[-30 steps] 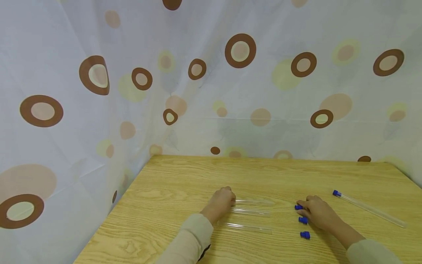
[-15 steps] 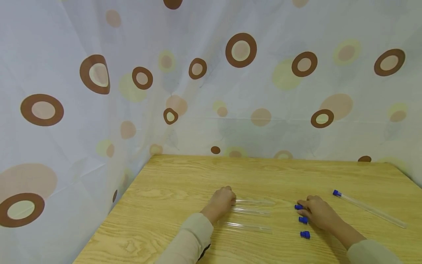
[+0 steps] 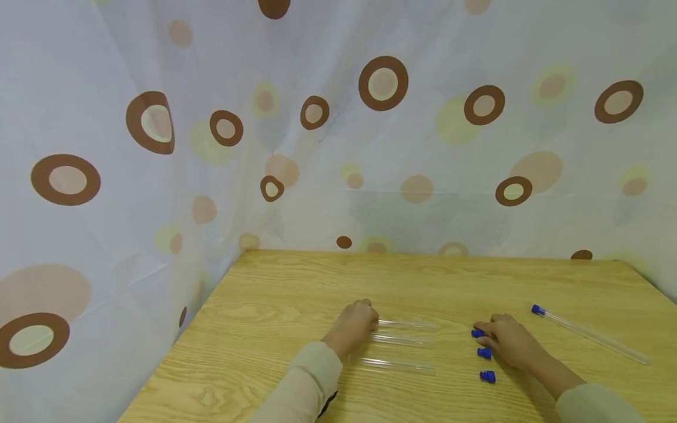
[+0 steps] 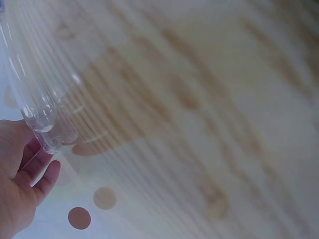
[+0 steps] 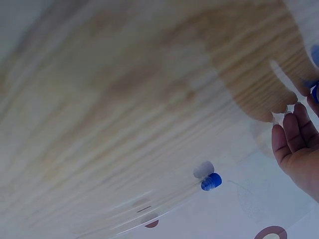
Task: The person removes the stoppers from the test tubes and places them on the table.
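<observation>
In the head view, three clear test tubes lie side by side: a far tube (image 3: 407,324), a middle tube (image 3: 404,341) and a near tube (image 3: 396,365). My left hand (image 3: 353,326) pinches the far tube at its left end; the fingertips are partly hidden. Rounded tube ends (image 4: 42,119) show beside the left hand (image 4: 22,174) in the left wrist view. Farther right, my right hand (image 3: 510,339) holds a blue cap (image 3: 478,333) between thumb and forefinger. Closer to me lie two more blue caps, a middle cap (image 3: 484,353) and a near cap (image 3: 488,376).
A capped test tube (image 3: 592,336) lies slanted at the right, beyond my right hand; its blue cap (image 5: 212,182) shows in the right wrist view. Everything lies on a wooden table (image 3: 296,276). A patterned curtain (image 3: 317,158) stands behind and to the left.
Both hands keep their places on the tube and the cap. The head view shifts only slightly.
</observation>
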Tool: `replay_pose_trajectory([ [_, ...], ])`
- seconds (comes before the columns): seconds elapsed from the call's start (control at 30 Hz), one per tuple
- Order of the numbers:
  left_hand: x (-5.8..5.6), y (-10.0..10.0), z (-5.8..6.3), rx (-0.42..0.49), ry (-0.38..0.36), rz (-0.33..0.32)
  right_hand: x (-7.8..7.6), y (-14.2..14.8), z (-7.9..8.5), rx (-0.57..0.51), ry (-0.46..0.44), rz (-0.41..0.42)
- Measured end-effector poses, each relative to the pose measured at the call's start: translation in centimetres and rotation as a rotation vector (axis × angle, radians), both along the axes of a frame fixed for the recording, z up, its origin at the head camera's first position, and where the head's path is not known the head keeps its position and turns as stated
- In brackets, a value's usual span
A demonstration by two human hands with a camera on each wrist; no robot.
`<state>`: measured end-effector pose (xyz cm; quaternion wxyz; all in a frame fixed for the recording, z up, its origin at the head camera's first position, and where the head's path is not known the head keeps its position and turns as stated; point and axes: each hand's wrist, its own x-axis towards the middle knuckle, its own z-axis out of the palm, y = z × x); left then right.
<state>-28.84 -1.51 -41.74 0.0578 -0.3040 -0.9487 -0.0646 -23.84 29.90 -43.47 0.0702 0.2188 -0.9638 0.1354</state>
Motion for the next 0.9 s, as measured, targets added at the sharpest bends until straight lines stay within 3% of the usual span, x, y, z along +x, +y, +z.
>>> replay_pose_trajectory([
  [0.53,-0.23,0.12,-0.15,0.016,-0.038,0.019,0.11,-0.08,-0.02,0.035,0.038,-0.025],
  [0.9,-0.43,-0.09,-0.38,0.017,-0.038,0.025,0.25,0.09,0.44,0.03,0.01,0.004],
])
